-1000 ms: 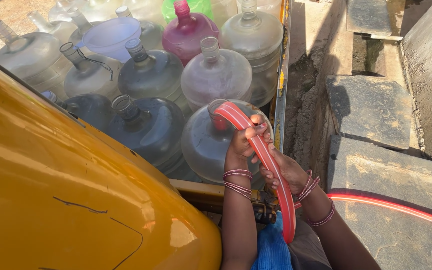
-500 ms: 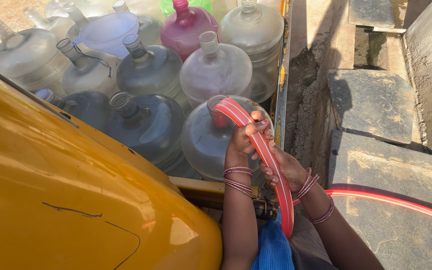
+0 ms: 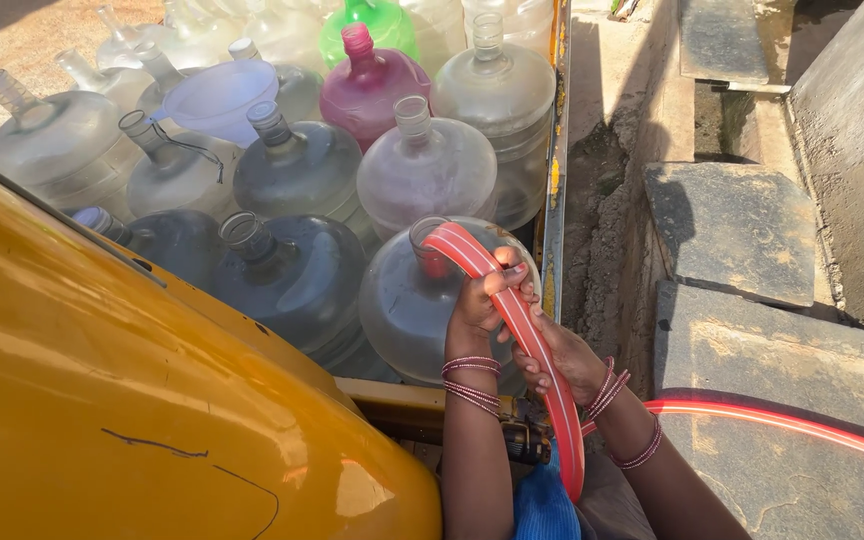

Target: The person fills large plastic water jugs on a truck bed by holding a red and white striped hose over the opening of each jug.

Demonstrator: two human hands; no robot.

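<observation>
My left hand [image 3: 480, 298] grips a flat red hose [image 3: 542, 370] near its end, which bends into the neck of a large clear water jug [image 3: 402, 300] right in front of me. My right hand [image 3: 564, 355] holds the same hose a little lower, fingers wrapped around it. Both wrists wear several thin bangles. The hose runs down past my body and trails off to the right over a stone slab [image 3: 782, 470].
Many big jugs fill the vehicle bed: clear ones, a pink one [image 3: 372, 85], a green one [image 3: 377, 25], and a pale funnel [image 3: 217, 100] resting on one. A yellow curved body panel [image 3: 102, 400] takes up the lower left. Stone slabs [image 3: 732, 225] and a drain lie right.
Both hands stay on the hose with its end still in the jug's neck. The view has shifted slightly; nothing else visibly moved.
</observation>
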